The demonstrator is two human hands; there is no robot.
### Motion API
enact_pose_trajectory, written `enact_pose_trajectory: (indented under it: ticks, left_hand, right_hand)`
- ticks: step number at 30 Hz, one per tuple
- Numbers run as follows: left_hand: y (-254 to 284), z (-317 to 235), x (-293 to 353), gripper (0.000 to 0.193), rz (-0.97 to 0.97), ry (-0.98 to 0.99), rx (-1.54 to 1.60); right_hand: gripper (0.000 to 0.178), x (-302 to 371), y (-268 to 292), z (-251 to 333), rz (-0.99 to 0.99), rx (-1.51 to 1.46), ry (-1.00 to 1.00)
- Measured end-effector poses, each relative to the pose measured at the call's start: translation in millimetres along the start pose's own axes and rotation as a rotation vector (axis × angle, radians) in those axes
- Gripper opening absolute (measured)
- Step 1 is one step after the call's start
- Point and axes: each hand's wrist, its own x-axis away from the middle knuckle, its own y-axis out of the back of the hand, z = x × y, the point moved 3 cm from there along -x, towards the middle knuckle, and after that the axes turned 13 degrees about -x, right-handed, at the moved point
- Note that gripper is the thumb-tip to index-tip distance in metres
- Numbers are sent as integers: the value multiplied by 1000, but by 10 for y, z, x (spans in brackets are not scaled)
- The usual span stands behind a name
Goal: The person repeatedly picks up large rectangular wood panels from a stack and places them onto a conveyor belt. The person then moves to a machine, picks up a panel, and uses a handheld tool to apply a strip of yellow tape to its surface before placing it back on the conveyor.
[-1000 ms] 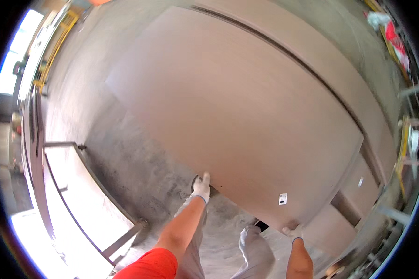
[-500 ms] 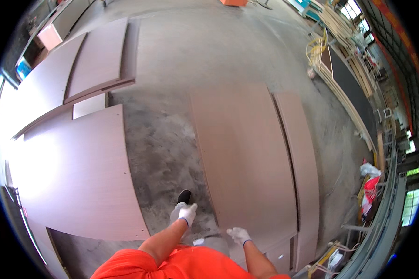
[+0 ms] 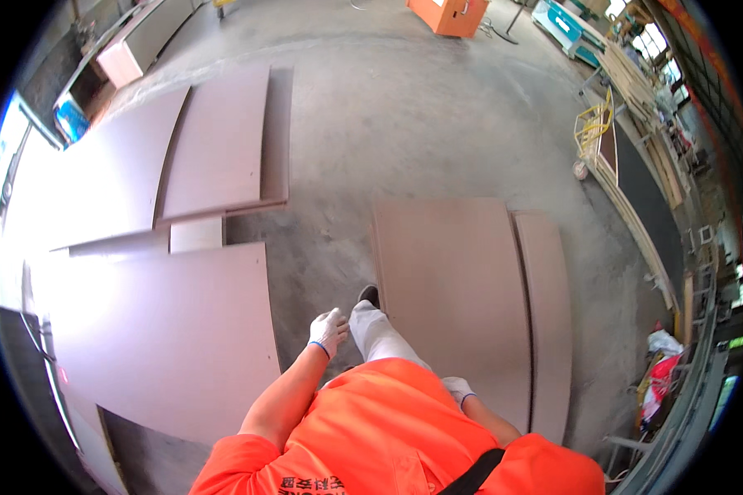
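Note:
My left hand [image 3: 328, 328], in a white knitted glove with a blue cuff, hangs over the strip of floor between the board stacks. Its fingers are curled in, and nothing shows in them. My right hand [image 3: 458, 386], gloved alike, is low beside my orange shirt, over the near part of the brown board stack [image 3: 454, 280]. The shirt hides most of its fingers. Left of my left hand lies a large pale pinkish board [image 3: 173, 330]. My leg and dark shoe [image 3: 369, 294] are close to the brown stack's left edge.
More boards [image 3: 215, 136] lie stacked at the far left. A narrower board stack [image 3: 545, 305] runs along the brown stack's right side. An orange cabinet [image 3: 448, 16] stands far ahead. Long timber and panels [image 3: 648, 190], a yellow frame [image 3: 593, 128] and plastic bags [image 3: 660, 371] line the right.
I have stepped forward, so the boards sit differently in view and more of the far floor shows. My left hand has risen; the right has drawn back beside my shirt.

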Motion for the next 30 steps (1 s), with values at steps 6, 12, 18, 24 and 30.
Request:
enact_pose_trajectory:
  ticks: [6, 12, 18, 24, 30]
  left_hand:
    - [-373, -1422, -544, 43, -55, -25, -226]
    - [-816, -2147, -1328, 38, -57, 11, -106]
    - [-927, -2955, -1676, 40, -58, 64, -204]
    - [-952, -3995, -2093, 36, -109, -25, -290]
    - [-1083, -4379, -2180, 36, -122, -131, -165]
  right_hand:
    - [29, -457, -300, 591, -67, -406, -64]
    - [17, -863, 189, 1752, -30, -415, 27]
    - [20, -705, 331, 2876, -231, -547, -172]
    - [27, -991, -310, 3155, -223, -492, -63]
    - [28, -1112, -149, 3596, -209, -542, -198]
